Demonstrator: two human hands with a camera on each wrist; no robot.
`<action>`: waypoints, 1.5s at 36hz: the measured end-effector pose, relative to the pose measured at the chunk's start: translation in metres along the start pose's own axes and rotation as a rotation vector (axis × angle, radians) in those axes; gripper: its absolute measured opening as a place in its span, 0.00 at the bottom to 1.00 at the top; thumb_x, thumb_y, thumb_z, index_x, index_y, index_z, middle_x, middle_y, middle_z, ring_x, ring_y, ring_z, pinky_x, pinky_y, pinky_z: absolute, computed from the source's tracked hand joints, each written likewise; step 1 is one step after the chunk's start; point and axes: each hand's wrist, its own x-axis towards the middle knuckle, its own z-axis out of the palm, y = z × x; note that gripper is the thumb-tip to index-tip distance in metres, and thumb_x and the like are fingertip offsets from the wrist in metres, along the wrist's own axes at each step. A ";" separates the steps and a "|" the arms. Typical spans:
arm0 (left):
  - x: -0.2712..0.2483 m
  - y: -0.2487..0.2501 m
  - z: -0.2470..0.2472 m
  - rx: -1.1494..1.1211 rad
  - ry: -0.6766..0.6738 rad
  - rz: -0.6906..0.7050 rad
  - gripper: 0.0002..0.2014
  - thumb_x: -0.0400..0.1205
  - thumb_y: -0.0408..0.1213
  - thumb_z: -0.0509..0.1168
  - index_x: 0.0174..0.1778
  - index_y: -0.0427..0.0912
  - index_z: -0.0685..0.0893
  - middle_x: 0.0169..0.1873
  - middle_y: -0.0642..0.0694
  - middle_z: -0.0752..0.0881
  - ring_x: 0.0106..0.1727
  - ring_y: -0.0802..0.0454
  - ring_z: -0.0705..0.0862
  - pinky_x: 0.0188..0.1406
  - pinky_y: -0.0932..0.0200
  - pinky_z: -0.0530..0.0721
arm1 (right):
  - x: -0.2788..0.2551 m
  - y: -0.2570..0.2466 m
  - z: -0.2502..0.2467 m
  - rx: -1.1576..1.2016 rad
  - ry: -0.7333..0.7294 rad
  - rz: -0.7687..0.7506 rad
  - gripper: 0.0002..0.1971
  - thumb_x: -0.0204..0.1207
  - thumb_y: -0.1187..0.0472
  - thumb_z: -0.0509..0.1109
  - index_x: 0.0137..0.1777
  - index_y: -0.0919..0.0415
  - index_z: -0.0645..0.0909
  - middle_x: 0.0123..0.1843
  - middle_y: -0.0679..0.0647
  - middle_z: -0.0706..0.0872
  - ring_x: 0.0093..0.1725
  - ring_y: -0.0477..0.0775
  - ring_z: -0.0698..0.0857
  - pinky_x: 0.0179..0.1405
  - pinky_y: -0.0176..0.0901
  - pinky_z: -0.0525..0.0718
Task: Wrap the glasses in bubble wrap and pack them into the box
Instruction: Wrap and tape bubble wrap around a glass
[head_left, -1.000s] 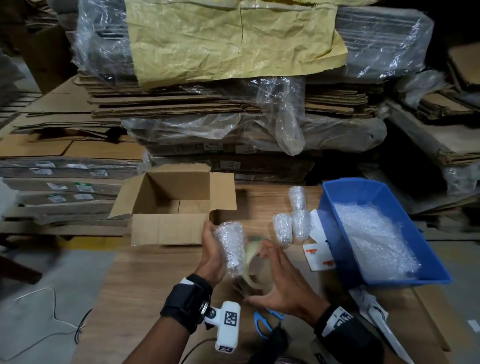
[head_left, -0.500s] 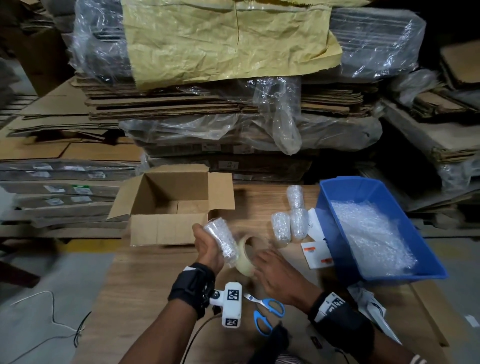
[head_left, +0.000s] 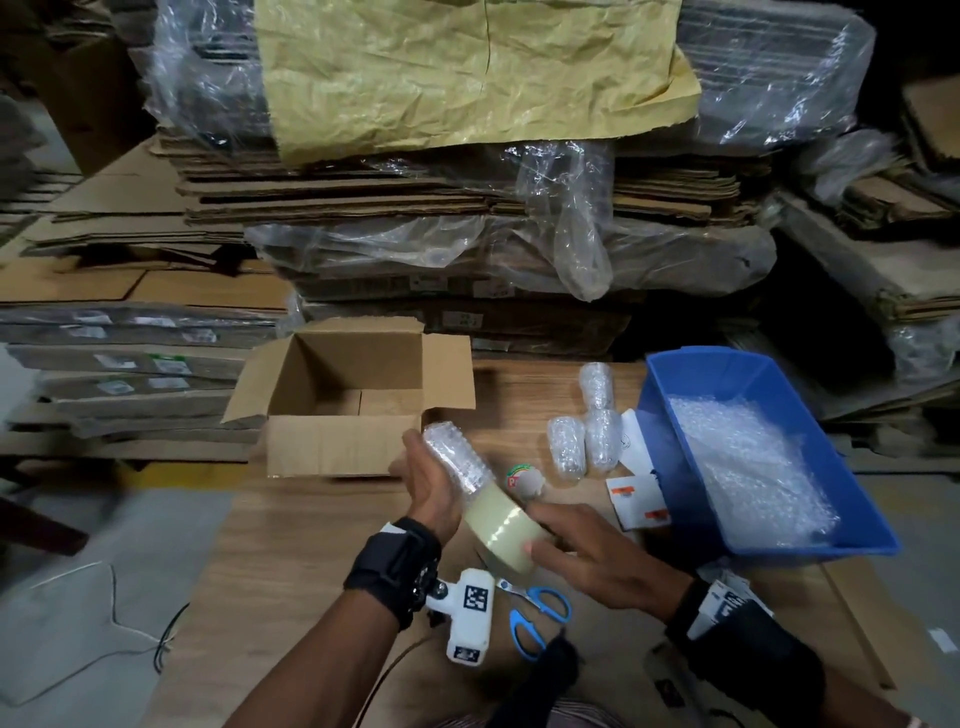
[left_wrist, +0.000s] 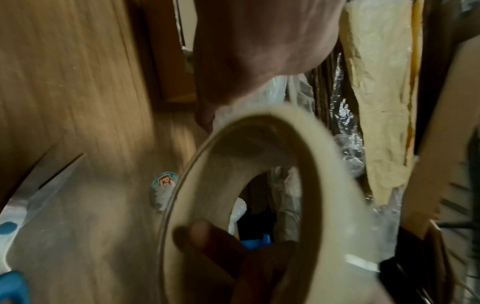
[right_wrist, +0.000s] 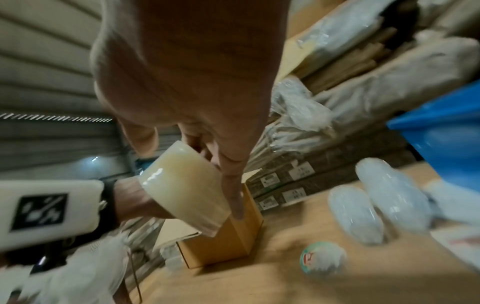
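My left hand (head_left: 428, 480) grips a glass wrapped in bubble wrap (head_left: 457, 460), tilted with its top toward the box. My right hand (head_left: 582, 545) holds a roll of clear tape (head_left: 501, 530) against the glass's lower end; the roll (right_wrist: 182, 185) fills the left wrist view (left_wrist: 259, 205), fingers on its rim. The open cardboard box (head_left: 337, 447) stands just behind my left hand, nothing showing on its visible floor. Three wrapped glasses (head_left: 587, 431) lie on the table between the box and the blue bin.
A blue bin (head_left: 670, 462) at the right holds bubble wrap (head_left: 743, 467). Blue-handled scissors (head_left: 540, 613) lie near my wrists. A small round sticker-like disc (head_left: 524, 480) and paper cards (head_left: 636, 493) lie on the wooden table (head_left: 291, 545). Stacked flat cardboard (head_left: 415, 197) rises behind.
The glass has tipped over from upright to slanted. The tape roll has turned from edge-on upright to lying against the glass's lower end, and both hands have shifted slightly toward me.
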 end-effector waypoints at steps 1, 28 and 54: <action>-0.001 0.003 -0.002 -0.081 -0.048 -0.019 0.36 0.84 0.60 0.59 0.79 0.34 0.69 0.72 0.32 0.78 0.65 0.35 0.82 0.58 0.42 0.85 | 0.000 0.000 0.000 0.056 0.051 0.021 0.10 0.85 0.54 0.70 0.47 0.60 0.79 0.40 0.54 0.82 0.39 0.51 0.80 0.40 0.55 0.79; 0.009 -0.010 -0.025 -0.006 -0.650 0.138 0.42 0.74 0.32 0.77 0.83 0.49 0.67 0.70 0.38 0.82 0.70 0.38 0.83 0.71 0.34 0.83 | 0.025 -0.005 -0.001 0.141 0.302 0.305 0.16 0.67 0.52 0.84 0.56 0.48 0.90 0.49 0.45 0.94 0.49 0.49 0.93 0.52 0.63 0.91; 0.001 0.004 -0.027 0.052 -0.797 0.184 0.34 0.77 0.29 0.68 0.75 0.60 0.64 0.75 0.42 0.76 0.70 0.39 0.82 0.56 0.28 0.89 | 0.020 -0.027 -0.030 0.290 0.501 0.270 0.22 0.68 0.67 0.86 0.56 0.57 0.80 0.47 0.58 0.94 0.45 0.58 0.94 0.43 0.55 0.92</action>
